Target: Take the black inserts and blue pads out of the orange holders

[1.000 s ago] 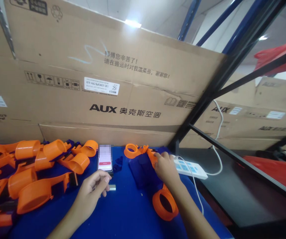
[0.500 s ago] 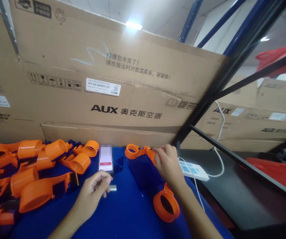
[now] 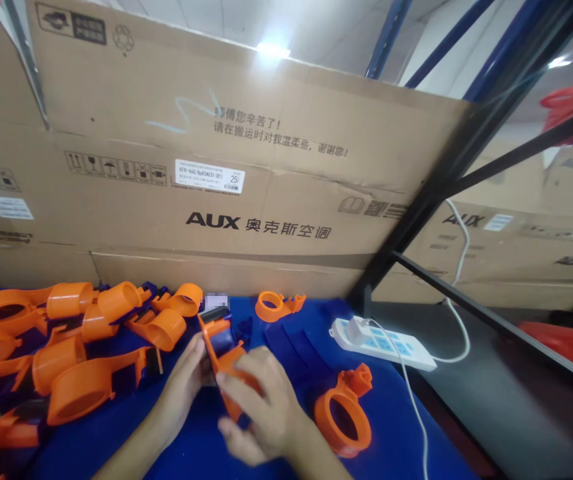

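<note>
Over the blue table cover, my right hand is closed around the lower end of an orange plastic part with a dark blue piece. My left hand meets it from the left, fingers pressed against the part's side. The part stands tilted, its top end near a phone lying behind it. An orange ring part lies just right of my right hand, and a smaller orange ring piece sits further back.
A heap of orange-and-blue assembled parts fills the table's left side. A white power strip with a cable lies at the right edge. Large cardboard boxes wall off the back, and a dark shelf frame slants at right.
My right hand has come back from the far right with an orange-and-blue part and now holds it in front of me. My left hand has moved up to touch it.
</note>
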Demonstrator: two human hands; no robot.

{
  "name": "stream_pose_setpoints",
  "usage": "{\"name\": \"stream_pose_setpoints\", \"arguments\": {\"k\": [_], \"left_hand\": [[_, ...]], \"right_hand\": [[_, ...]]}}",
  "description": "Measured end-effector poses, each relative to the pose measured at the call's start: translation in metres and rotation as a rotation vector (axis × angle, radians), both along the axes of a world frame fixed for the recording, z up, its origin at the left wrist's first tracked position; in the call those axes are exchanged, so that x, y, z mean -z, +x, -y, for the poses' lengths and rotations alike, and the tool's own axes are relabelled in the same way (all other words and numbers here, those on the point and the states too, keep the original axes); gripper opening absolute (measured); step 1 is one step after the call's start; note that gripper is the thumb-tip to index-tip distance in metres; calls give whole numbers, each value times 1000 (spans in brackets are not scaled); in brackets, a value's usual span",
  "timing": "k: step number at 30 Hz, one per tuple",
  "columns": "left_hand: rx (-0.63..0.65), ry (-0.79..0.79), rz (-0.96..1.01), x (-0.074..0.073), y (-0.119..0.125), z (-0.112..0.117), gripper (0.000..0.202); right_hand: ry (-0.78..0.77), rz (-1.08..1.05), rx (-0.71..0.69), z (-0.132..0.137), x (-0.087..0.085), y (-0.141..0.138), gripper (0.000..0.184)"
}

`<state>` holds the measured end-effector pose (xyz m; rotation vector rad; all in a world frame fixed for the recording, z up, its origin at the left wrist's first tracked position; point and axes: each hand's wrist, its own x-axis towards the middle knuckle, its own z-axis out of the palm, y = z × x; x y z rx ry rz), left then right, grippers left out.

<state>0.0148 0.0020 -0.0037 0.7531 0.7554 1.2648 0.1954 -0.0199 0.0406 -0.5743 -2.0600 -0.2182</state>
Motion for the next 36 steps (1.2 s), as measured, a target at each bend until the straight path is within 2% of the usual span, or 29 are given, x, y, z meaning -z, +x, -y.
{"name": "stream_pose_setpoints", "arguments": {"k": [3,5,7,10,12,15,19,22,25,30,36], "left_hand": [[-134,-119,-3,1,-2,-2,38],[-174,-153,-28,4,-3,-4,39],[-167,-144,-62,8,-3,-5,43],[-126,-111,-77,11,-2,-6,51],[-98,-78,-73,11,-1,-6,55],[-90,-32,-123,8,-3,-5,56],[-141,-17,-274,4,-5,-5,56],[-163,-23,-372,4,-5,-7,56],[-132,24,-421,5,-4,-8,54],[-106,55,-429,3,-4,-8,51],[-98,-39,-303,-3,-4,-4,52]], "right_hand": [[-103,-146,-36,-5,4,-2,38],[-221,-308,45,-14,0,0,31],[-410,-394,117,-27,-4,2,23],[-725,-291,44,-43,-4,1,18],[-835,-203,-41,-49,2,-1,17],[-891,-203,-47,-50,15,-4,18],[-1004,-261,-35,-47,28,-9,24],[-1091,-250,-64,-46,33,-11,27],[-1158,-235,-65,-43,32,-10,30],[-1164,-175,-61,-37,29,-6,31],[-1171,-182,-59,-35,31,-3,37]]}}
